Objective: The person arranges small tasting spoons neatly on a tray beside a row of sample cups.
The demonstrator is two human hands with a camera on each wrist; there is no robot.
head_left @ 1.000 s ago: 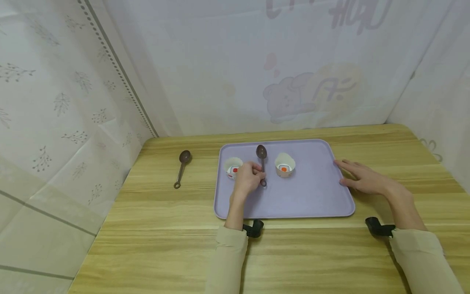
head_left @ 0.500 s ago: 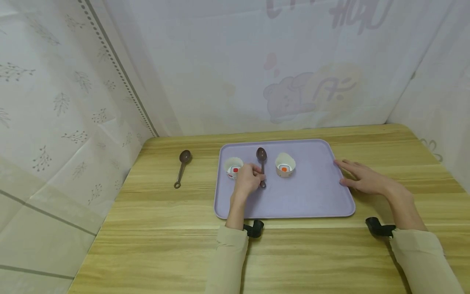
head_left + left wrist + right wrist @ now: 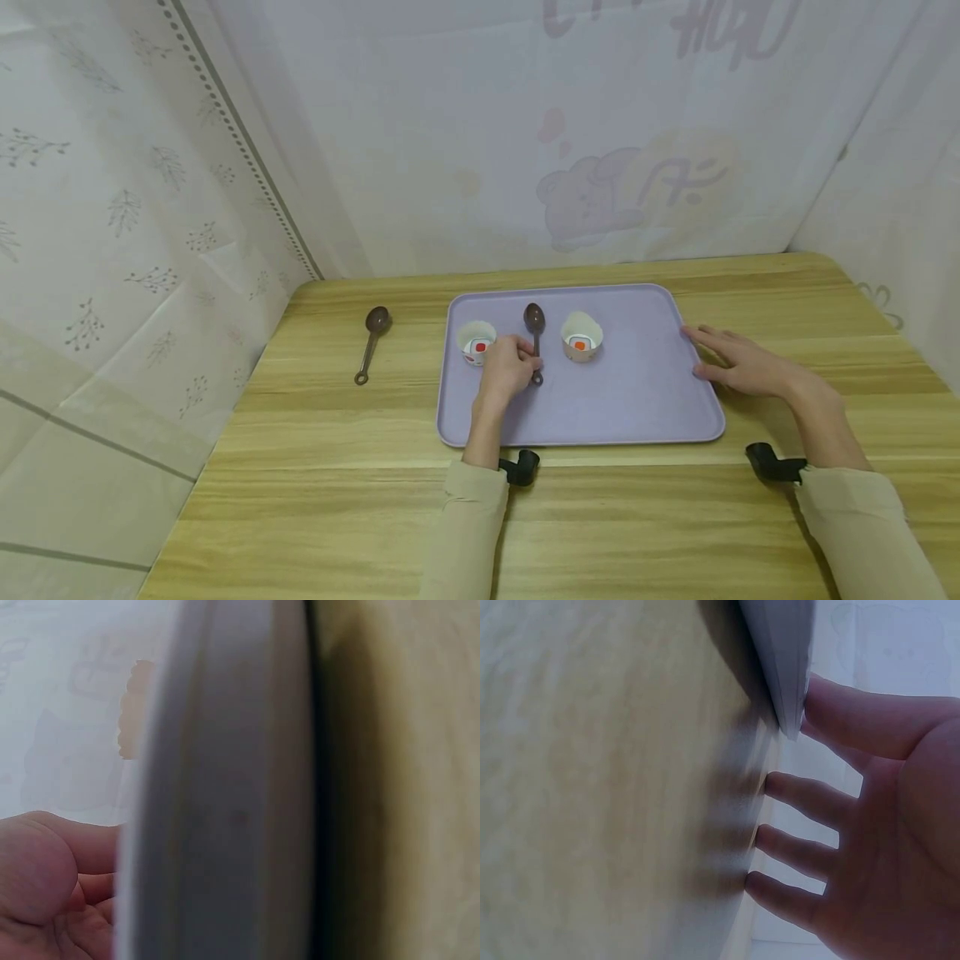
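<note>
In the head view my left hand (image 3: 507, 367) is over the lilac tray (image 3: 630, 408), its fingers curled and pinching the handle of a brown measuring spoon (image 3: 535, 317). The spoon's bowl points away from me. On its left stands a white paper baking cup (image 3: 477, 335) with a red mark inside, partly behind my hand. To its right is another baking cup (image 3: 581, 337) with an orange mark inside. My right hand (image 3: 742, 364) touches the tray's right edge with fairly straight fingers. In the right wrist view its thumb and fingers (image 3: 795, 802) are spread beside the tray edge.
A second brown measuring spoon (image 3: 371, 343) lies on the wooden table (image 3: 322, 483) left of the tray. Printed curtains (image 3: 420, 167) hang behind the table and at its sides. The tray's rim blocks much of the left wrist view.
The spoon in my left hand has slid slightly toward me on the tray. My right hand, the baking cups and the other spoon have stayed in place.
</note>
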